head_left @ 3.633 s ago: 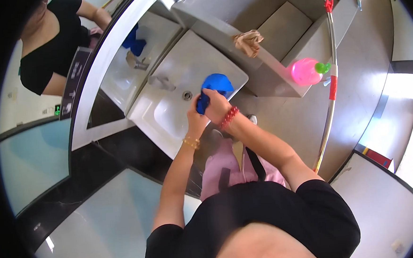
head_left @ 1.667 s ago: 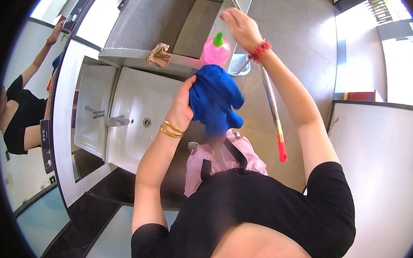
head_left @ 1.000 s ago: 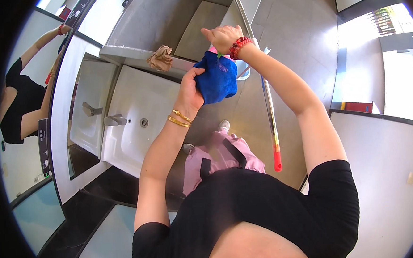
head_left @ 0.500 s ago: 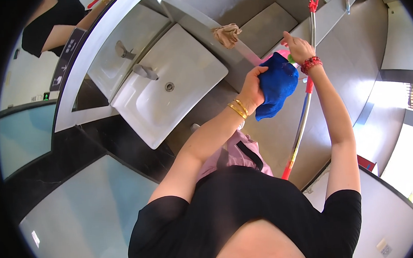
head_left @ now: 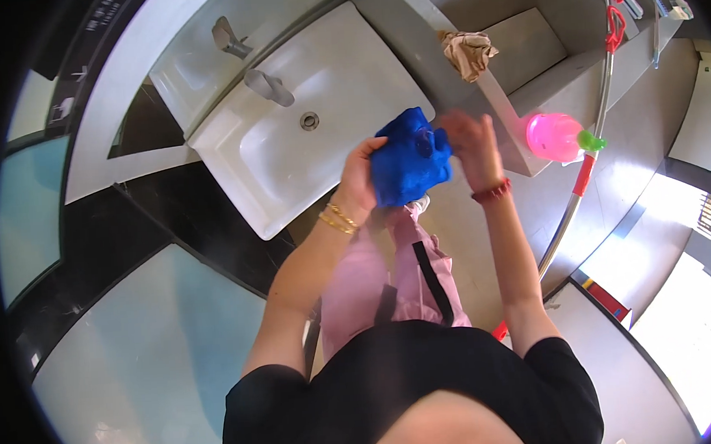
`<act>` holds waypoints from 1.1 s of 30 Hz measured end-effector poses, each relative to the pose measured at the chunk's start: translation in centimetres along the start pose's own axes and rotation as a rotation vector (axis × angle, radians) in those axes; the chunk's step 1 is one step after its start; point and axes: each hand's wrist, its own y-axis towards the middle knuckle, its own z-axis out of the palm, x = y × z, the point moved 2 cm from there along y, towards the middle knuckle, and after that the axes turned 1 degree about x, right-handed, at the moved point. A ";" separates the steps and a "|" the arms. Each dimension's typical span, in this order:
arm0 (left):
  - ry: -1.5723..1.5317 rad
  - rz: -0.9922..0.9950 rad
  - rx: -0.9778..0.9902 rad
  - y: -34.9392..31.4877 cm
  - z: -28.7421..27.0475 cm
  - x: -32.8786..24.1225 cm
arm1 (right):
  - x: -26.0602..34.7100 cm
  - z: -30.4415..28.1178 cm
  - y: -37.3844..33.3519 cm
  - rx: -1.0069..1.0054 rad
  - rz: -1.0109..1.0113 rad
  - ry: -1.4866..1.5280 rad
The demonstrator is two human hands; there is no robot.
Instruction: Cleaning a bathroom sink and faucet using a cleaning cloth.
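Note:
My left hand [head_left: 359, 181] is closed on a folded blue cloth [head_left: 409, 166], its thumb along the top, and holds it in front of the sink's near right corner. Just right of the cloth is my right hand [head_left: 470, 146], blurred by motion, with thumb and fingers apart; whether the fingertips touch the cloth I cannot tell. A pink bottle with a green top [head_left: 552, 137] stands at the end of the grey ledge, farther right.
A white sink [head_left: 346, 68] with a grey faucet [head_left: 269, 87] is at left. Crumpled brown gloves or cloth [head_left: 470, 55] lie on the grey basin's wall [head_left: 499, 107]. A red-and-silver pole [head_left: 567, 225] leans at right. Black-edged partitions [head_left: 159, 340] stand nearer me.
Both hands have moved left and toward me with the blue cloth, away from the ledge. My right hand has left the pink bottle, which now shows fully. The view has shifted.

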 end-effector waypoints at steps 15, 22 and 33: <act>0.509 0.548 -0.369 -4.5 -12.6 -14.9 | -9.1 8.1 7.4 -0.002 0.019 0.061; 0.636 0.882 -0.908 -15.2 -20.0 -11.4 | -9.7 16.0 17.2 -0.483 -0.831 -1.256; 2.034 1.168 -1.690 -23.1 -24.1 -13.1 | -23.3 17.1 28.5 0.177 -1.232 -1.582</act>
